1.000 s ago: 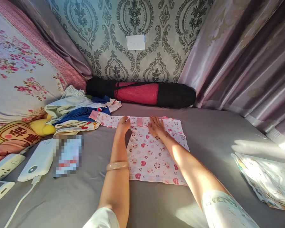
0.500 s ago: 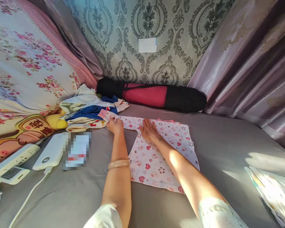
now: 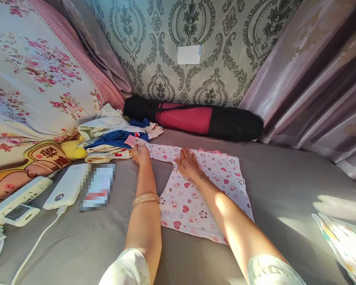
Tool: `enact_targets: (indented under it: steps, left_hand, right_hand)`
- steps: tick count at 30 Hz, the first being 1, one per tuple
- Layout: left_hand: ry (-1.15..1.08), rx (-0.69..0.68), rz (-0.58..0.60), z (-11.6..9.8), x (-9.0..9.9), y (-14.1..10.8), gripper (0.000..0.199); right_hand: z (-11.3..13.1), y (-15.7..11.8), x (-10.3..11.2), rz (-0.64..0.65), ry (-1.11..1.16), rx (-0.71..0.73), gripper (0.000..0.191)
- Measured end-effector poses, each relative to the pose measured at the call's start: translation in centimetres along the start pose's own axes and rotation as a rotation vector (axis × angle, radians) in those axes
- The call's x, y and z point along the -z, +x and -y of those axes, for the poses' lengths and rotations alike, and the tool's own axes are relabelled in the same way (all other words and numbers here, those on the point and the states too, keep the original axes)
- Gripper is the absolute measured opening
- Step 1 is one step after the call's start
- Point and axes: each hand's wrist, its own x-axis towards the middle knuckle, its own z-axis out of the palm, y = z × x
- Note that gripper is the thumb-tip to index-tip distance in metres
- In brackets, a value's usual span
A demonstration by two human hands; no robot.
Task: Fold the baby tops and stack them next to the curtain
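A child's white long-sleeved shirt (image 3: 192,202) with pink hearts and flowers lies on the grey sheet, folded over lengthwise, one sleeve stretched to the left. My left hand (image 3: 141,154) is closed on that sleeve close to its pink cuff (image 3: 131,140); the fingertips are partly hidden. Flat on the upper body of the shirt, near where the sleeve joins, rests my right hand (image 3: 187,163) with its fingers stretched out. The cuff end reaches the edge of a heap of clothes (image 3: 106,132) in white, blue and cream. A bangle (image 3: 145,199) circles my left forearm.
Left of my arms lie a power bank (image 3: 65,188) with a cable, a power strip (image 3: 20,198), a blurred-out flat item (image 3: 99,186) and a pig-faced cushion (image 3: 14,178). A black and red rolled bag (image 3: 184,118) lies along the wall. A clear plastic package (image 3: 350,241) sits at right.
My left hand has shifted slightly left along the sleeve toward the cuff. My right hand stays flat on the shirt. The whole view has moved a little.
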Motion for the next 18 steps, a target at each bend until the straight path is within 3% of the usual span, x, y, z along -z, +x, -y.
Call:
enact_targets:
  steps: [2,4,11,18]
  left_hand:
    - [-0.153,0.035,0.030,-0.4,0.2,-0.2,0.062]
    - [-0.272,-0.029,0.044,-0.8,0.4,-0.2,0.063]
    - [-0.708,-0.053,-0.074,-3.0,2.2,-0.2,0.054]
    - [-1.193,-0.183,0.167,-5.2,3.4,-1.5,0.044]
  right_hand:
    - [0.1,-0.1,0.1,0.006,0.005,-0.007,0.064]
    - [0.1,0.0,0.3,0.019,0.008,-0.015,0.065]
    - [0.2,0.4,1.4,0.147,0.013,-0.039,0.073]
    - [0.3,1.0,2.3,0.252,0.040,-0.044,0.102]
